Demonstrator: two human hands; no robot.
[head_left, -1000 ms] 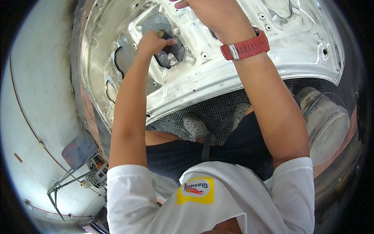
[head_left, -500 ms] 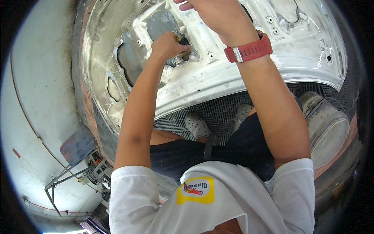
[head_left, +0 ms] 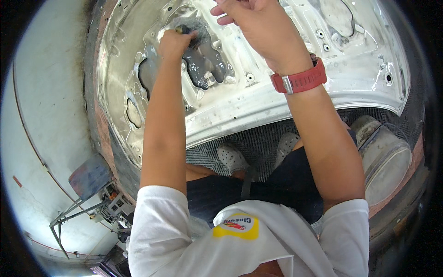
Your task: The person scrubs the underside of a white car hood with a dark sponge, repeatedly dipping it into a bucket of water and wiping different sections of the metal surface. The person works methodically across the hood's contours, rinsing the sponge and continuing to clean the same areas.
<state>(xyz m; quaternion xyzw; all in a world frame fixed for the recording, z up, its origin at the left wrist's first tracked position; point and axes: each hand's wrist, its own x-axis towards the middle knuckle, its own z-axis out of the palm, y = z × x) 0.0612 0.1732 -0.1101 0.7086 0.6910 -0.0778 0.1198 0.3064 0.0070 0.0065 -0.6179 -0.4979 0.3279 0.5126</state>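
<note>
A white car hood [head_left: 217,111] lies underside up in front of me, its bare metal wet and glossy. My left hand [head_left: 174,42] is closed on a small yellowish and dark pad [head_left: 182,29]. It presses the pad at the upper rim of a large cutout with a wet grey inner panel [head_left: 213,57]. My right hand [head_left: 256,23] hovers over the hood's middle, fingers apart and slightly bent. The picture's top edge cuts off part of it, and nothing shows in it. A red-strapped watch [head_left: 300,82] is on that wrist.
A dirty whitish bucket [head_left: 387,157] stands right of my legs. My feet, in grey clogs [head_left: 231,158], rest on a dark ribbed mat [head_left: 258,154] close to the hood's near edge. Left are a pale wall [head_left: 50,92] and a metal-framed machine [head_left: 110,203].
My left hand has moved up and left with the pad, uncovering the cutout's lower part. My right hand has come slightly nearer to me, showing more of its fingers.
</note>
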